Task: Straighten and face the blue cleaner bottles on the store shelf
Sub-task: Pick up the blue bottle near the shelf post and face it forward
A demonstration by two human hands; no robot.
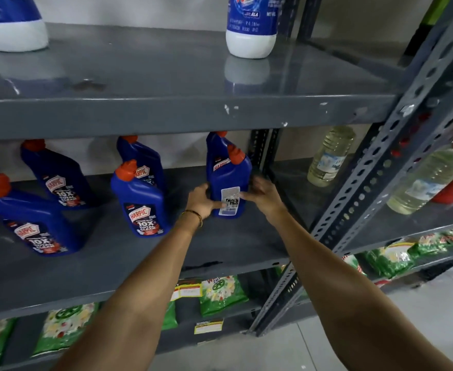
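Several blue cleaner bottles with orange-red caps stand on the middle grey shelf [129,274]. The rightmost front bottle [226,180] shows its white barcode label toward me, its back turned outward. My left hand [202,200] grips its lower left side and my right hand [260,194] holds its right side, slightly blurred. Another blue bottle [214,141] stands right behind it. To the left, a bottle [141,200] faces front with its label showing, another [142,156] behind it. Farther left stand two more, one [59,178] at the back and one [30,218] leaning near the front.
Two white-and-blue bottles [250,28] stand on the upper shelf. A slotted grey upright [364,167] divides this rack from the right one, which holds clear bottles of pale liquid [329,156]. Green detergent packets [220,295] fill the lower shelf.
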